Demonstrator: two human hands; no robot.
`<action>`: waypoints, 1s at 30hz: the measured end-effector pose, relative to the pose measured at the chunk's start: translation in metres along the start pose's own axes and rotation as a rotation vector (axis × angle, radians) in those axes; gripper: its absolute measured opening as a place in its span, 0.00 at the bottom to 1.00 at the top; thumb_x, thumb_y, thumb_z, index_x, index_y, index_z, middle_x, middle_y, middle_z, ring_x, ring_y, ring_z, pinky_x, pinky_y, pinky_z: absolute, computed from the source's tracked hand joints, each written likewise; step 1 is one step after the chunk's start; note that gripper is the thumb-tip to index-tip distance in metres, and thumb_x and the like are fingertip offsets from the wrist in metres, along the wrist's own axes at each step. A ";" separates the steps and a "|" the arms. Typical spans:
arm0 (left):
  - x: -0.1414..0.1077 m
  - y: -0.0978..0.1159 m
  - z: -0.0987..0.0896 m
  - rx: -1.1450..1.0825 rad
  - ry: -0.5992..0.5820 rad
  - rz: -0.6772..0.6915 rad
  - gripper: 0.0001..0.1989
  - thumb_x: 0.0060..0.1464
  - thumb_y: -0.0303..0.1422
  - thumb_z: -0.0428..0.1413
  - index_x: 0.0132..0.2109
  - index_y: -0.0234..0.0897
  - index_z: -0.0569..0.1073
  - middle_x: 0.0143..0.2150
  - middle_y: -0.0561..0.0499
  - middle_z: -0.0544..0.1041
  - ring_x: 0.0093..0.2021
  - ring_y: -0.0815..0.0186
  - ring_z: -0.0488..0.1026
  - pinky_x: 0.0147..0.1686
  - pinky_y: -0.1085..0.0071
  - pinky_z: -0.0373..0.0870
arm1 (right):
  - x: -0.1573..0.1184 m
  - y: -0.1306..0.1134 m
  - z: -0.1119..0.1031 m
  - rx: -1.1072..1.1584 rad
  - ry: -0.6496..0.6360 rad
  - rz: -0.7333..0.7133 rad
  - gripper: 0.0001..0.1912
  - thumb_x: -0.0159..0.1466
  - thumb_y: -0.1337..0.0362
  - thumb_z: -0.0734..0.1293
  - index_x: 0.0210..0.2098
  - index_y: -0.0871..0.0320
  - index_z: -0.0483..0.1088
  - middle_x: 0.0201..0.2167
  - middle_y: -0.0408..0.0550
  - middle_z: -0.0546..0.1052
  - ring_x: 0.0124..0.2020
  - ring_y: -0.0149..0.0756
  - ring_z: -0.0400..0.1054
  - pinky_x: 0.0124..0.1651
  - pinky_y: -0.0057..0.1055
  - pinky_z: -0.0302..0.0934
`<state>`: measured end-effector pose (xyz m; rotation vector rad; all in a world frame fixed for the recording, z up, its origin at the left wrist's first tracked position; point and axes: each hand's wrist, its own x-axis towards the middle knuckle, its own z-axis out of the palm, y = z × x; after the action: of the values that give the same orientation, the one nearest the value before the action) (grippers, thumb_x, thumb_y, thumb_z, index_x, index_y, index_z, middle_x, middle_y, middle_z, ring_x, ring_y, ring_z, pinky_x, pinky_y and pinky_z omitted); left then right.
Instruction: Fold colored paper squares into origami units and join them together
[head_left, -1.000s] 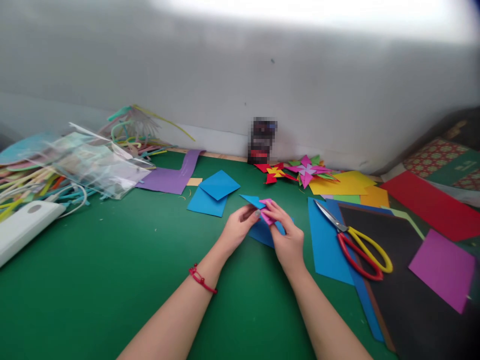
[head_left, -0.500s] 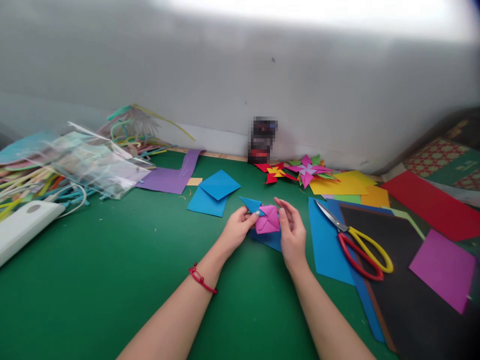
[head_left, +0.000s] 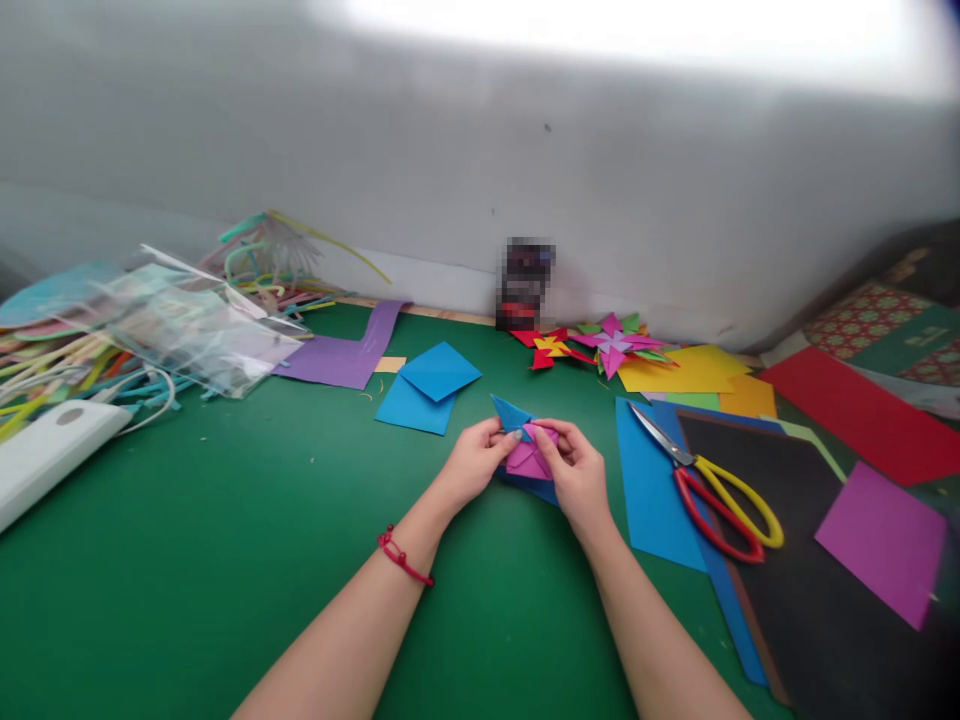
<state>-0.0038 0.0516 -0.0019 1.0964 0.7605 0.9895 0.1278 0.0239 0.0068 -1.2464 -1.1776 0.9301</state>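
Note:
Between my hands is a folded pink-and-blue paper piece (head_left: 528,462), with a pointed blue flap standing out at its upper left. My left hand (head_left: 480,458) pinches its left side, the thumb lying over the join of blue and pink. On the right, my right hand (head_left: 576,468) grips the pink part between thumb and fingers. Under the piece a darker blue paper (head_left: 534,488) shows in part; whether it is attached I cannot tell. The fingers behind the paper are hidden.
Scissors (head_left: 697,480) with red and yellow handles lie on blue sheets and a dark board at right. Folded paper stars (head_left: 613,342) sit by the wall. Blue squares (head_left: 427,385) lie left of centre. Paper strips, clear bags and a white power strip (head_left: 56,450) fill the left.
My right hand has closed from loosely beside the piece to a thumb-and-finger grip on its pink part. The piece has tilted and dropped slightly; its blue point stands steeper.

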 end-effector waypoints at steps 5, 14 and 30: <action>0.000 0.000 0.001 0.027 0.008 0.010 0.15 0.48 0.40 0.54 0.38 0.31 0.69 0.21 0.56 0.63 0.21 0.75 0.58 0.22 0.78 0.56 | 0.000 0.000 0.000 0.004 -0.003 0.004 0.12 0.56 0.57 0.64 0.36 0.58 0.69 0.31 0.48 0.76 0.31 0.37 0.70 0.32 0.32 0.66; 0.000 0.000 0.001 -0.016 0.027 0.022 0.15 0.49 0.39 0.54 0.40 0.32 0.70 0.24 0.54 0.68 0.23 0.73 0.62 0.26 0.76 0.58 | -0.001 -0.001 0.003 0.059 0.002 0.025 0.13 0.56 0.58 0.64 0.39 0.57 0.67 0.33 0.48 0.76 0.33 0.38 0.71 0.34 0.33 0.66; 0.001 0.000 0.001 0.028 0.049 0.013 0.14 0.48 0.40 0.54 0.34 0.31 0.68 0.23 0.56 0.65 0.22 0.75 0.60 0.24 0.78 0.56 | -0.001 -0.002 0.003 0.095 -0.007 0.050 0.13 0.55 0.59 0.66 0.38 0.57 0.66 0.32 0.47 0.76 0.33 0.38 0.71 0.33 0.31 0.65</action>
<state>-0.0021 0.0520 -0.0015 1.1060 0.8100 1.0225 0.1244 0.0234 0.0080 -1.2011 -1.0992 1.0166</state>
